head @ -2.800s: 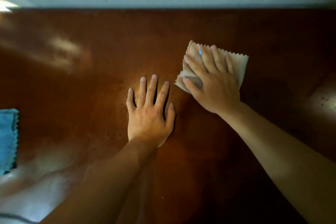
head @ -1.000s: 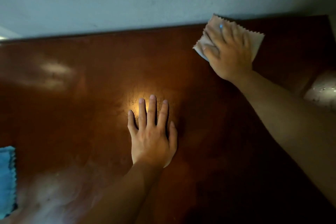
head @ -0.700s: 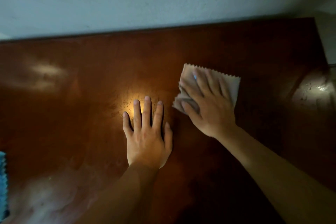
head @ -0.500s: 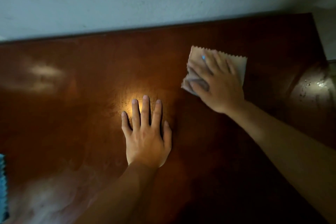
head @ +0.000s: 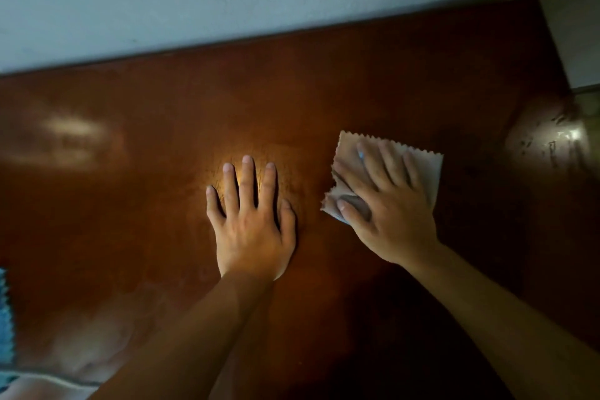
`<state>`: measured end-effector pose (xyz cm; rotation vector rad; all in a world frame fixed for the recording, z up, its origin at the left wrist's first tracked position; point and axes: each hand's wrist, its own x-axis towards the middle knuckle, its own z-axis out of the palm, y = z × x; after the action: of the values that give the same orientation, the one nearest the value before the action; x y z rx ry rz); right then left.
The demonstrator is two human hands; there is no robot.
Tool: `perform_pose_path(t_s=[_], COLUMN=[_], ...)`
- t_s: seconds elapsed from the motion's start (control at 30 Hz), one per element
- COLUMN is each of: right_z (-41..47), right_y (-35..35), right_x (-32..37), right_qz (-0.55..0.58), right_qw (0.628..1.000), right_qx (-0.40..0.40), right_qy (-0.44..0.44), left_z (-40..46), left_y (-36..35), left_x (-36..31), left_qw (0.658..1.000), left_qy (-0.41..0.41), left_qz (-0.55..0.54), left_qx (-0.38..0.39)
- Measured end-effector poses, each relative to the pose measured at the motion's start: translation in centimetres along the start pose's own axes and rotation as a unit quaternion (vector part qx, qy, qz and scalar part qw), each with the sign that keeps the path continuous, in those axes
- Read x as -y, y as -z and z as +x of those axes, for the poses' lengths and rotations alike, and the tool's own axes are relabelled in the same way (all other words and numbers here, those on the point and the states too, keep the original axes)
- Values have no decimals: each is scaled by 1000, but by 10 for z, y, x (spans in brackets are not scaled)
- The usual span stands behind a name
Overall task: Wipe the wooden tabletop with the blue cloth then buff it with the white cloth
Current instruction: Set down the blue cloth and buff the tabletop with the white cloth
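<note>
I see my left hand (head: 251, 230) lying flat, palm down, fingers straight and slightly spread, thumb out to the right side. Its forearm runs back toward the lower left of the view. My right hand (head: 386, 214) sits just beside it, to the right and slightly farther forward, also palm down, fingers extended and angled up-left, pressing on the white cloth (head: 425, 166), thumb tucked over a bunched corner. The right forearm stretches back to the lower right. The two hands do not touch.

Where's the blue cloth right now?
In the head view, the blue cloth lies at the far left edge of the wooden tabletop, mostly cut off, well left of the left hand.
</note>
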<state>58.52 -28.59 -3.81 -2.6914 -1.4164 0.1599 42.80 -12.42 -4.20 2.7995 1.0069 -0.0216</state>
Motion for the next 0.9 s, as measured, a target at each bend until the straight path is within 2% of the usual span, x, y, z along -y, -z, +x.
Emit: perform_pose_path(t_s=[0.17, 0.37, 0.5, 0.73, 0.83, 0.9], right_z=[29, 99, 59, -86, -86, -58], right_y=[6, 7, 6, -17, -17, -12], right_x=[-16, -29, -12, 59, 50, 35], right_qz=[5, -16, -7, 28, 21, 17], right_qw=[1000, 997, 999, 998, 996, 998], right_qx=[12, 23, 14, 19, 33, 32], right_qy=[-5, -69, -29, 46, 81, 60], left_z=[0, 0, -1, 0, -1, 0], left_y=[0, -2, 0, -2, -4, -6], left_x=[2, 3, 2, 3, 4, 5], left_qw=[1000, 1000, 1000, 999, 999, 999], left_qy=[-1, 5, 3, 3, -2, -4], left_qz=[3, -2, -15, -35, -35, -34], left_qx=[4, 9, 7, 2, -11, -13])
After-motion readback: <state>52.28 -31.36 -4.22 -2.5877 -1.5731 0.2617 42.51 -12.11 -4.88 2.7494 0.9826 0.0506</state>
